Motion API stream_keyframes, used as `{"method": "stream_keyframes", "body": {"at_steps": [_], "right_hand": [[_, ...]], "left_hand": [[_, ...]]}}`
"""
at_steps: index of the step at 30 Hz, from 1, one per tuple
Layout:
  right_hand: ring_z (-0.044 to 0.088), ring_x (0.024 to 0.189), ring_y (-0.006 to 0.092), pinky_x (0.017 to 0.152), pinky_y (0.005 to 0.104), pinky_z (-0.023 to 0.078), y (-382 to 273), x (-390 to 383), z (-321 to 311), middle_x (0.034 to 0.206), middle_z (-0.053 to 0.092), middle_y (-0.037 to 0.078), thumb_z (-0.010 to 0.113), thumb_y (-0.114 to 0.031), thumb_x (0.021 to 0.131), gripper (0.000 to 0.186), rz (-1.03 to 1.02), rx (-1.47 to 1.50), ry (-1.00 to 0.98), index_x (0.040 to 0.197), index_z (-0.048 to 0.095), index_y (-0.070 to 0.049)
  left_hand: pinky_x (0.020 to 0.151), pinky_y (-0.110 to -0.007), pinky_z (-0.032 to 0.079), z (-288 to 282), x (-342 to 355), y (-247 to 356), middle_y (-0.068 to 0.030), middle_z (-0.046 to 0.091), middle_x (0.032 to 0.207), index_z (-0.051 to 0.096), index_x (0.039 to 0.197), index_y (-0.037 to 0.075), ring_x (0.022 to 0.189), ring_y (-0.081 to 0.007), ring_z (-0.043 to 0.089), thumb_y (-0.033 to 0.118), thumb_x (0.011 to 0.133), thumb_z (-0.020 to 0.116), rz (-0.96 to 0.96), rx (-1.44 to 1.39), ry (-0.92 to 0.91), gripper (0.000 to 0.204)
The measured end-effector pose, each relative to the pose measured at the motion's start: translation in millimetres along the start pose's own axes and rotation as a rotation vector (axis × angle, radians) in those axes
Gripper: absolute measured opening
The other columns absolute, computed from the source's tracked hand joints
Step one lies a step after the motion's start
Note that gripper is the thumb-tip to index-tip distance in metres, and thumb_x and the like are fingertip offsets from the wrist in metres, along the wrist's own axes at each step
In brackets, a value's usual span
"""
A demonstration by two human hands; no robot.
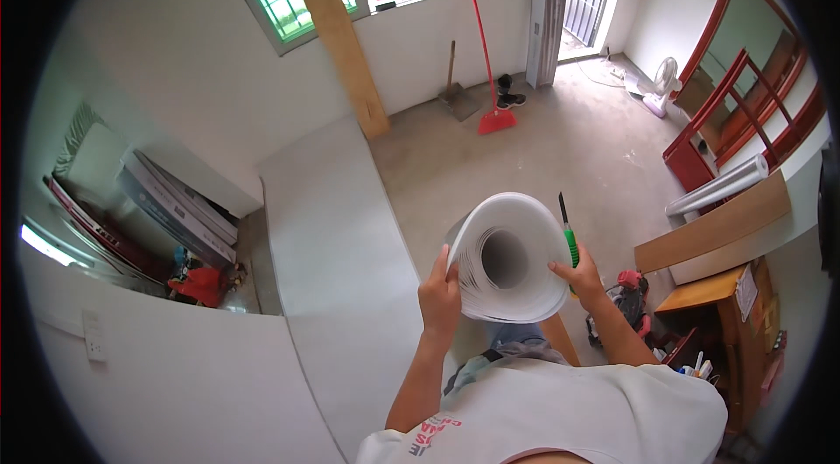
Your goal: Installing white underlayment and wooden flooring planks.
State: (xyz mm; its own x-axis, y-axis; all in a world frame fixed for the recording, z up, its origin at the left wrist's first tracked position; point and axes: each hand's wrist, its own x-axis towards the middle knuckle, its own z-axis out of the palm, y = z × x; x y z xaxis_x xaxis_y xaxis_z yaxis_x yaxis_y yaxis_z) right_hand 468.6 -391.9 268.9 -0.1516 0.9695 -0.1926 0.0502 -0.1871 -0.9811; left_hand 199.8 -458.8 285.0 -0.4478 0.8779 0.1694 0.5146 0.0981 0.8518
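Observation:
A thick roll of white foam underlay sheet [544,245] stands in front of my body, its round end and hollow core facing up. My left hand [438,293] grips the roll's left side, fingers wrapped around the edge. On the other side my right hand [580,272] is closed around a green-handled utility knife [571,247], its dark blade pointing up and away. The right thumb rests against the roll's rim. Left of the roll, a long strip of pale sheet [337,228] lies flat on the concrete floor.
A plank [346,62] leans under the window. A red broom [497,120], a dustpan [458,101] and a tall carton [547,18] stand along the far wall. At right are a fan [665,83], red frames [744,105], a red power tool [623,302] and a wooden cabinet [709,298].

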Motion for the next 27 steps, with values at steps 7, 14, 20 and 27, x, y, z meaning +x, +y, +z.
{"method": "stream_keyframes", "body": {"at_steps": [7,14,20,27], "right_hand": [[0.057,0.084,0.0192,0.077,0.0321,0.046,-27,178,-5,0.09,0.06,0.01,0.069,-0.017,0.077,0.037,-0.1,-0.188,0.269,0.106,0.055,0.001],[0.061,0.088,0.0254,0.081,0.0377,0.047,-25,343,-23,0.096,0.063,0.014,0.064,-0.019,0.08,0.038,-0.147,-0.597,0.198,0.111,0.055,0.001],[0.063,0.094,0.0362,0.082,0.0442,0.047,-6,451,-29,0.1,0.064,0.02,0.064,-0.025,0.082,0.042,-0.19,-0.888,0.278,0.115,0.052,-0.003],[0.061,0.093,0.0409,0.082,0.0474,0.048,-29,517,-50,0.099,0.064,0.023,0.067,-0.023,0.081,0.042,-0.215,-1.202,0.378,0.112,0.049,-0.002]], "left_hand": [[0.064,-0.047,0.048,88,129,-6,-0.0257,0.064,0.084,0.048,0.135,0.009,0.075,-0.0428,0.063,0.014,0.093,0.057,0.023,0.02,-0.103,0.044],[0.084,-0.05,0.047,171,219,-43,-0.026,0.061,0.111,0.034,0.144,0.011,0.1,-0.0443,0.059,0.019,0.091,0.058,-0.13,-0.07,-0.23,0.059],[0.096,-0.042,0.044,154,200,-110,-0.024,0.058,0.124,0.037,0.144,0.01,0.114,-0.0394,0.055,0.03,0.09,0.059,-0.413,-0.144,-0.242,0.062],[0.09,-0.041,0.049,62,138,-220,-0.0217,0.065,0.112,0.058,0.124,0.005,0.104,-0.0368,0.062,0.033,0.084,0.063,-0.851,0.156,-0.284,0.049]]}}
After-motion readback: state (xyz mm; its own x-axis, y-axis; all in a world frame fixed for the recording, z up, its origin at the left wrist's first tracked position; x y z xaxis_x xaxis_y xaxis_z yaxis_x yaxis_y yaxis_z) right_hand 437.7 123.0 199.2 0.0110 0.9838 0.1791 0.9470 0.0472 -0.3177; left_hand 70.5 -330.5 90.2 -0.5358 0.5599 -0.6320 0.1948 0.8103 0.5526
